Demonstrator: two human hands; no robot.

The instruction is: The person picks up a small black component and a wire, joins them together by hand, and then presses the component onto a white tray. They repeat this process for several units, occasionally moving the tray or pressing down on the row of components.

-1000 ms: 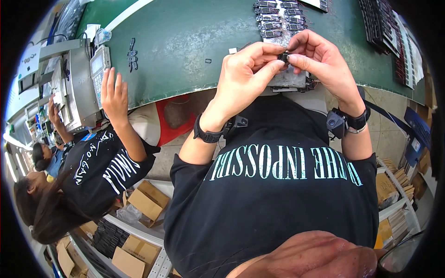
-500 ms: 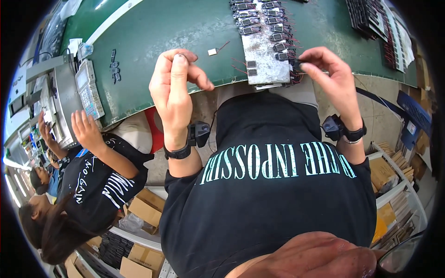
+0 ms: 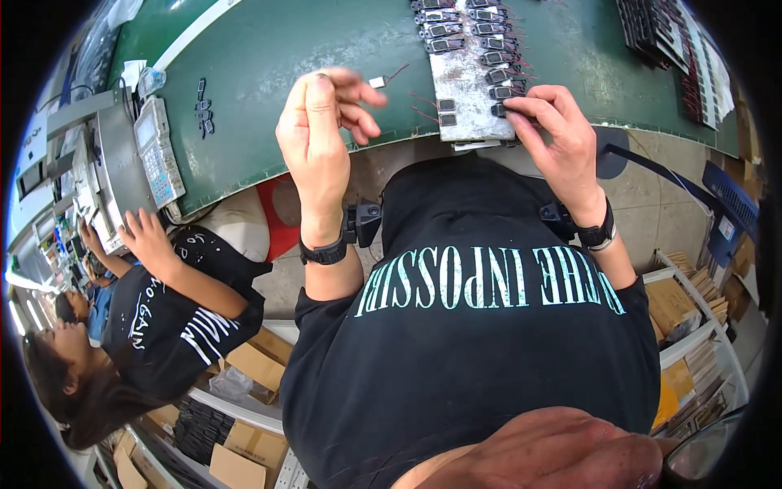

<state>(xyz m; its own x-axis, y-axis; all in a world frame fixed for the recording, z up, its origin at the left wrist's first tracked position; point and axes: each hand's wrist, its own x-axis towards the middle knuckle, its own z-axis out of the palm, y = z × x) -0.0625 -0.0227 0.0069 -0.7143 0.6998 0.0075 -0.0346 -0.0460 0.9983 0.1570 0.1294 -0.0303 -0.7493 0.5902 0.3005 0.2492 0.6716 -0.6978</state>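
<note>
A pale, worn metal plate (image 3: pixel 466 77) lies on the green table, bearing two columns of small black speaker modules (image 3: pixel 498 57) with thin red wires. At its near right edge, my right hand (image 3: pixel 559 134) pinches one small black speaker module (image 3: pixel 499 109) between thumb and fingertips, against the plate. Two small dark rectangular speakers (image 3: pixel 446 112) with red wires sit on the plate's near left part. Left of the plate, my left hand (image 3: pixel 320 134) is raised over the table edge, thumb pressed to the index finger, other fingers curled and blurred. Whatever it pinches is hidden.
A small white part (image 3: pixel 377 82) with a red wire lies beyond my left hand. Several small black pieces (image 3: pixel 204 110) rest farther left, near a grey keypad device (image 3: pixel 159 155). A co-worker's hand (image 3: pixel 151 244) is at the left. Stacked black trays (image 3: pixel 643 33) stand far right.
My right hand has moved left and brought the black module onto the plate's near right edge. My left hand has shifted slightly right and away from me.
</note>
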